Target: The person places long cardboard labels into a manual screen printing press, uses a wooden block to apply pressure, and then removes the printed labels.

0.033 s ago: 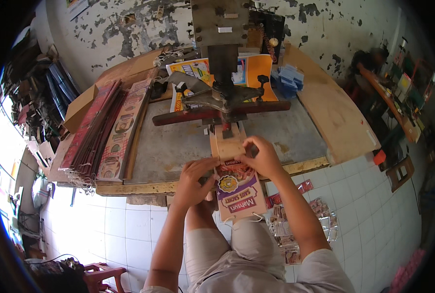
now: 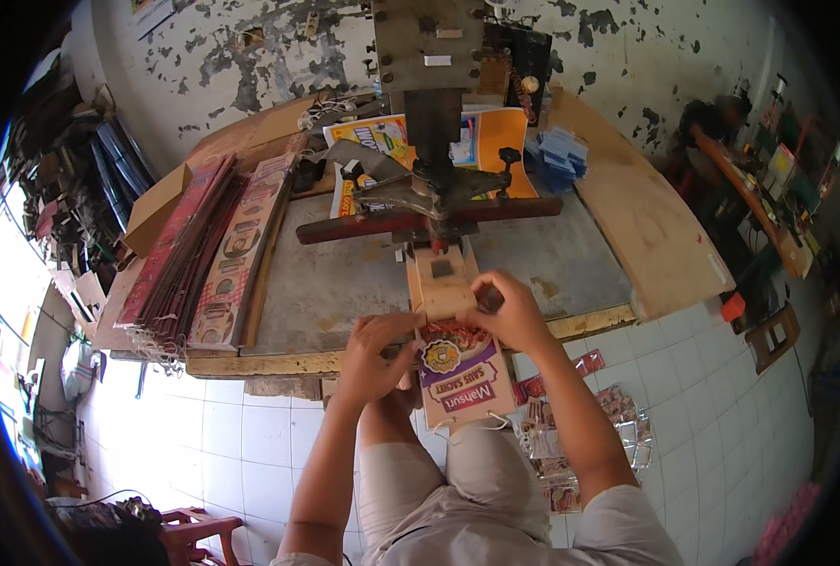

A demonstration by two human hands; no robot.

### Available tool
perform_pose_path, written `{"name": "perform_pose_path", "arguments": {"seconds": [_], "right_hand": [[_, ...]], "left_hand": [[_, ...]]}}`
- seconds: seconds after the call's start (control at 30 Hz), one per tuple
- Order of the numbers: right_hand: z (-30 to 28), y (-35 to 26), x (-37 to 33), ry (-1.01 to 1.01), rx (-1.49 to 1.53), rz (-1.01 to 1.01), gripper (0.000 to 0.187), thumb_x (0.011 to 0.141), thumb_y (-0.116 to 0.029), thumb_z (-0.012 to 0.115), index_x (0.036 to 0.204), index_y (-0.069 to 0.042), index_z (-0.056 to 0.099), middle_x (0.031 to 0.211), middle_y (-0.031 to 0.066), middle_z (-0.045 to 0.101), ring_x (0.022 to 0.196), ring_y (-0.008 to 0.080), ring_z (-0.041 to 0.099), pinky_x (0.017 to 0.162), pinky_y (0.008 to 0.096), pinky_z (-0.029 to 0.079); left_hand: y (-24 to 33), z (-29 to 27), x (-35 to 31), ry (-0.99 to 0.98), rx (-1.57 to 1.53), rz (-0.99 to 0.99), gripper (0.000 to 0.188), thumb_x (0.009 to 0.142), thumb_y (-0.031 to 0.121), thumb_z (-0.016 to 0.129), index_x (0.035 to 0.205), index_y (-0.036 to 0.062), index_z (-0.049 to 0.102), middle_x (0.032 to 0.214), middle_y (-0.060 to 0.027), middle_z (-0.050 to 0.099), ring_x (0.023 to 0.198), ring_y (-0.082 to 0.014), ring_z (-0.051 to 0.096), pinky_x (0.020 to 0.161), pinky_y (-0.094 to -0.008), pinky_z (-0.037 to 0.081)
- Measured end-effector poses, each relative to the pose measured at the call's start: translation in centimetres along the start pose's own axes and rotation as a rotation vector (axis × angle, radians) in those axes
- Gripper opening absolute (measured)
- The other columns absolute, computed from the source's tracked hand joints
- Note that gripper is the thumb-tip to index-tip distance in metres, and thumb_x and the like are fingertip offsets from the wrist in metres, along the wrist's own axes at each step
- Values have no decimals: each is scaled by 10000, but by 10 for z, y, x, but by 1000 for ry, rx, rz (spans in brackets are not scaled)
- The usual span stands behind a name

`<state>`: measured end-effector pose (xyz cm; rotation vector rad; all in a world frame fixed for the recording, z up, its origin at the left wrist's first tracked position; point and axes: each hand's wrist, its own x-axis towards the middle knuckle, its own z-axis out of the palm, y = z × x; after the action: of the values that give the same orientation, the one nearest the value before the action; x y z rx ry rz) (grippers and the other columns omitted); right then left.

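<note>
A printed cardboard panel (image 2: 458,373) in red, purple and cream, with white string loops at its near edge, stretches from the table's front edge to over my lap. My left hand (image 2: 375,351) pinches its left edge close to the table. At the far right corner, my right hand (image 2: 510,309) is closed with thumb and fingers curled on the panel's edge; the fingertips are partly hidden. A plain tan piece (image 2: 446,300) lies over the panel's far end, between my hands. Beyond it a tan board with a dark square patch (image 2: 442,269) sits below the press head (image 2: 437,193).
A red crossbar (image 2: 344,227) spans the metal-topped table (image 2: 316,297). Stacked printed strips (image 2: 241,250) lie at left, blue pieces (image 2: 557,151) at back right. Clear-wrapped printed pieces (image 2: 618,424) rest on the tiled floor at right. Another person (image 2: 713,123) sits far right.
The tan piece now covers more of the panel's far end, hiding print that showed before. My right hand has shifted slightly; my left hand stays nearly in place.
</note>
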<state>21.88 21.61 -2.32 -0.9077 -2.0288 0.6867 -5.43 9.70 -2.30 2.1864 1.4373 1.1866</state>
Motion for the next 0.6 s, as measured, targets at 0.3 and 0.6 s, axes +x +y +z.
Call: {"name": "perform_pose_path", "arguments": {"seconds": [0.3,0.6], "right_hand": [[-74,-24,-97,59,-122,-5,541,898,-205,943,1361,-56,707,1308,116,678,1213,322,687,1052,431,545],[-222,142,-123,765,-608,377,487,1051,-363,807,1393,-41,680,1296,153,654,1251,342,655,1067,471,528]], "left_hand": [[-15,24,-81,306,301,-47,413,963,204,722,1360,96,762,1527,-108,706,1498,-365,572,1294,-537,312],[-87,89,-116,497,628,-19,537,1056,385,677,1531,145,606,1725,-151,505,1657,-468,321,1358,-672,88]]}}
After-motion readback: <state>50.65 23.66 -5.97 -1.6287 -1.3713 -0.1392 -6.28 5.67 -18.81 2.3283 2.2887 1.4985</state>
